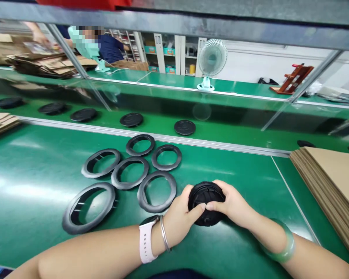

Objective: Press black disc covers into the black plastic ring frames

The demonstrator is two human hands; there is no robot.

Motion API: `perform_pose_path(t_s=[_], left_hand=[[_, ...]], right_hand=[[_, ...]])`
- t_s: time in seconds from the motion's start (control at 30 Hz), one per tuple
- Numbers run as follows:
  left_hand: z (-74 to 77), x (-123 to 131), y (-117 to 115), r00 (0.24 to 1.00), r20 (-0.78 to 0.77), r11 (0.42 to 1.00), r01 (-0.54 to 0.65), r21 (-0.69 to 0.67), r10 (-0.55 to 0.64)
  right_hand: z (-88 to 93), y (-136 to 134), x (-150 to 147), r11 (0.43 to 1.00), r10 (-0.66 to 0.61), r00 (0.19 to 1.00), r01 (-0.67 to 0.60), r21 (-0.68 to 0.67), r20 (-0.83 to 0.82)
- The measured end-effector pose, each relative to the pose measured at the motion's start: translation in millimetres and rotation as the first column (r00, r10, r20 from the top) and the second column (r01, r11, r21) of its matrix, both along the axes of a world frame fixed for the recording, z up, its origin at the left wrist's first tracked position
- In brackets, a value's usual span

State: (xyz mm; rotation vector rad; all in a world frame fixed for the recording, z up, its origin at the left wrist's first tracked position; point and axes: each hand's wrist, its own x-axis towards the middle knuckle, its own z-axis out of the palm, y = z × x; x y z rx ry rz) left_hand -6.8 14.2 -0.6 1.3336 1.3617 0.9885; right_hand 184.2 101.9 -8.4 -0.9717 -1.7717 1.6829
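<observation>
Both my hands close around one round black plastic disc part [206, 197] on the green work surface [241, 170]. My left hand [180, 219], with a white watch and a metal bangle at the wrist, grips its left side, thumb across the top. My right hand [234, 205], a green bangle on its wrist, grips the right side. To the left lie several black plastic rings [156, 191], flat and touching one another.
A stack of flat cardboard sheets [334, 182] lies at the right. Beyond a metal rail, a green conveyor belt [221, 130] carries several black discs [185, 127]. A small desk fan [211, 62] stands further back. A person in dark blue [112, 48] works at the far table.
</observation>
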Motion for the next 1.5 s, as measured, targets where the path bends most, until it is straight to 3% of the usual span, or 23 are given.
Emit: perform_pose_path(t_s=[0.1,0.13,0.2,0.27,0.37,0.47,0.53,0.6,0.67,0.73,0.77,0.8,0.87,0.97,1.0,1.03,1.07,1.1,1.13,1.2,1.23,1.37,1.5], left_hand=[[9.0,-2.5,-7.8,0.996,0.033,0.996,0.075,0.056,-0.077],[13.3,-3.0,-10.9,0.994,-0.037,0.989,0.108,0.104,-0.104],[23.0,-4.0,-16.3,0.933,-0.347,0.960,0.181,0.212,-0.099],[33.1,-6.1,-18.8,0.718,-0.696,0.930,0.268,0.252,-0.018],[45.9,-13.9,-16.9,0.379,-0.925,0.938,0.314,0.148,0.019],[50.6,-21.4,-13.6,0.185,-0.983,0.964,0.262,0.039,-0.011],[46.7,-20.3,-14.3,0.121,-0.991,0.975,0.220,-0.033,-0.061],[37.8,-13.3,-17.6,0.198,-0.973,0.957,0.284,-0.061,-0.121],[26.4,-4.2,-20.5,0.463,-0.868,0.893,0.446,0.057,-0.176],[15.2,2.2,-18.6,0.792,-0.537,0.843,0.477,0.248,-0.290],[10.3,3.4,-15.0,0.899,-0.276,0.860,0.417,0.294,-0.341],[5.8,3.2,-9.8,0.936,0.011,0.901,0.334,0.278,-0.351],[-1.2,-0.6,3.9,0.837,0.499,0.974,0.206,0.093,-0.225],[-7.2,-10.0,23.3,0.603,0.796,0.963,0.178,-0.204,0.057],[-8.0,-12.9,27.5,0.556,0.823,0.948,0.183,-0.260,0.118],[-8.2,-15.5,30.4,0.526,0.836,0.937,0.192,-0.294,0.155],[-8.0,-17.6,32.1,0.508,0.844,0.930,0.196,-0.310,0.174],[-7.4,-19.2,32.7,0.499,0.846,0.927,0.194,-0.322,0.189],[-6.8,-20.4,32.7,0.497,0.844,0.924,0.191,-0.332,0.201],[-5.5,-21.7,31.8,0.497,0.838,0.915,0.190,-0.357,0.224],[-5.0,-22.0,31.5,0.498,0.836,0.911,0.190,-0.366,0.232],[-3.7,-22.6,32.4,0.502,0.828,0.902,0.189,-0.387,0.250],[-0.8,-23.5,32.7,0.527,0.824,0.889,0.250,-0.384,0.208]], right_hand=[[-4.6,18.0,3.1,0.984,-0.115,0.971,0.082,-0.160,-0.208],[-6.3,25.6,4.7,0.962,-0.203,0.938,0.138,-0.235,-0.280],[-10.2,40.3,8.9,0.900,-0.368,0.854,0.228,-0.372,-0.368],[-14.6,51.4,13.6,0.848,-0.463,0.791,0.262,-0.461,-0.401],[-20.4,58.5,19.0,0.805,-0.524,0.745,0.273,-0.527,-0.414],[-23.6,59.3,21.3,0.786,-0.538,0.736,0.261,-0.561,-0.411],[-24.2,60.0,22.3,0.779,-0.540,0.730,0.245,-0.577,-0.419],[-24.4,61.5,23.8,0.782,-0.533,0.726,0.225,-0.581,-0.435],[-25.2,62.8,25.7,0.798,-0.509,0.732,0.205,-0.567,-0.452],[-26.8,63.7,26.7,0.818,-0.484,0.742,0.195,-0.541,-0.464],[-27.7,64.6,26.2,0.827,-0.477,0.744,0.199,-0.526,-0.468],[-28.1,66.5,24.8,0.837,-0.474,0.742,0.213,-0.504,-0.473],[-26.8,76.2,19.6,0.867,-0.472,0.726,0.279,-0.414,-0.499],[-18.2,112.2,12.4,0.871,-0.439,0.718,0.488,-0.058,-0.540],[-14.9,129.2,12.4,0.810,-0.436,0.734,0.572,0.129,-0.522],[-12.2,146.9,14.0,0.698,-0.454,0.758,0.629,0.342,-0.468],[-10.7,163.9,17.0,0.590,-0.480,0.806,0.589,0.553,-0.346],[-10.6,178.8,20.7,0.525,-0.513,0.841,0.467,0.711,-0.173],[-11.9,190.2,24.6,0.503,-0.543,0.840,0.328,0.800,-0.004],[-17.3,201.0,30.7,0.529,-0.562,0.795,0.134,0.838,0.228],[-20.4,200.7,32.2,0.538,-0.562,0.783,0.103,0.837,0.265],[-26.3,182.0,28.9,0.504,-0.494,0.854,0.129,0.854,0.162],[-20.4,171.8,20.2,0.552,-0.310,0.946,0.096,0.829,0.097]])
